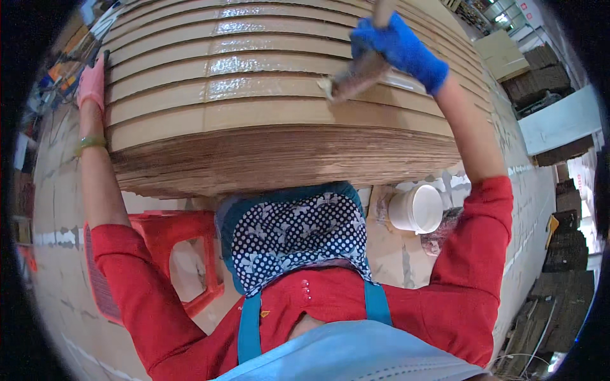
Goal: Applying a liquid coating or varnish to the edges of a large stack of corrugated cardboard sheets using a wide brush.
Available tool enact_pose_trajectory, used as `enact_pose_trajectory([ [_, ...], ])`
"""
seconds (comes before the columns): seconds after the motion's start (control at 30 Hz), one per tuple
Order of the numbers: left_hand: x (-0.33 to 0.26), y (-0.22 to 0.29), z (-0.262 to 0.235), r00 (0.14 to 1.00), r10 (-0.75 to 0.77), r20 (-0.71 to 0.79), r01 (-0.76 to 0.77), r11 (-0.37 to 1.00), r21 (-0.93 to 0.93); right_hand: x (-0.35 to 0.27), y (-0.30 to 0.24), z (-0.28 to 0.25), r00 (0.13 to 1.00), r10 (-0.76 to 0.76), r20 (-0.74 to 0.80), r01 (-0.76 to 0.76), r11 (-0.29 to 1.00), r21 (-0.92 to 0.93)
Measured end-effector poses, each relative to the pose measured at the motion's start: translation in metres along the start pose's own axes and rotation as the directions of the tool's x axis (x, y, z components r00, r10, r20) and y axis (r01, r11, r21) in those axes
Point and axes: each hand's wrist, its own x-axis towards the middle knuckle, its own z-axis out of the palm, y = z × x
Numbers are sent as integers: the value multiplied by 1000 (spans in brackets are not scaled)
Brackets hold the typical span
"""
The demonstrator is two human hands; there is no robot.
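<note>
Mask [349, 354] noted nearest; right hand [403, 51], closed round the brush [359, 77], should stroke evenly while left hand [93, 86], finger spread indeterminable, braces the stack [273, 155].

A head-worn fisheye looks down, close, at the cardboard stack [267, 105].

Both arms reach forward, red sleeves ending near the elbows. The left forearm [101, 187] runs almost straight ahead past a banded wrist [91, 143] to the left grip [92, 84], pink-gloved, its fingers extended. The right forearm [471, 133] slants inward from a bent elbow; the right grip [399, 52], blue-gloved, is curled closed, knuckles forward.
</note>
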Motion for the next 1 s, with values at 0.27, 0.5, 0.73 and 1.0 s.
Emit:
enact_pose_trajectory([
  [0.27, -1, 5, -2, 997, 59, -42, -59, 998, -9, -27, 5, -65, 955, -234, -182, 253, 963, 89],
  [0.5, 9, 11, 8, 998, 61, 2, -61, 996, 67, 13, 24, -58, 912, 113, -395, -115, 993, 19],
  [0.73, 7, -4, 7, 996, 88, -9, -89, 995, -51, -88, 34, -54, 918, 393, -54, -381, 912, 152],
  [1.0, 22, -12, 10, 995, 95, 39, -92, 993, -73, -47, 43, -111, 899, -14, -437, 1, 1000, -31],
])
